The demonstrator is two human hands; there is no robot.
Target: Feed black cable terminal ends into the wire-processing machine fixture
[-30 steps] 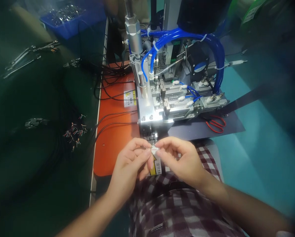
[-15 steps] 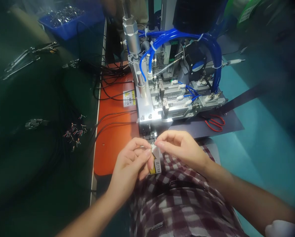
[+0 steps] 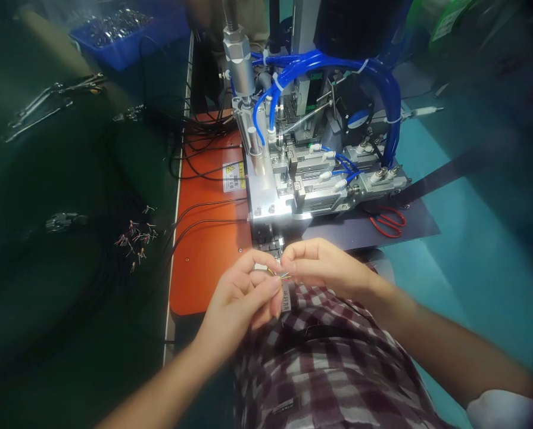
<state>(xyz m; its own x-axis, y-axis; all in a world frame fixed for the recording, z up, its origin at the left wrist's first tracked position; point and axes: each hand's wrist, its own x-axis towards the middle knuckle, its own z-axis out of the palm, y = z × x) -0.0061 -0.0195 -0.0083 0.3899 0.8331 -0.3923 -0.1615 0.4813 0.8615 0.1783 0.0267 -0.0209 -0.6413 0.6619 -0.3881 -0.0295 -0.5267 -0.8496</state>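
A: Where is the thing in hand, and how is it held?

B: A few thin coloured wires [image 3: 286, 276] sit just below the middle of the frame; the left hand [image 3: 243, 292] pinches them between thumb and forefinger, ends poking out to the right; the right hand [image 3: 322, 261] has its fingers drawn together just beside them, though I cannot tell whether they grip anything.

A: How would the wires handle?

B: Very light, soft and easily bent, I judge; best pinched gently, close behind the loose ends, as fine strands may slip or splay.

A: And around them?

B: A metal machine [image 3: 266, 190] stands just above, an orange plate [image 3: 208, 250] at its left; a red-handled tool [image 3: 387, 224] lies right of centre; more wire ends [image 3: 136, 238] show over the dark worktop [image 3: 69, 310] at left; a blue bin [image 3: 114, 58] is at upper left.
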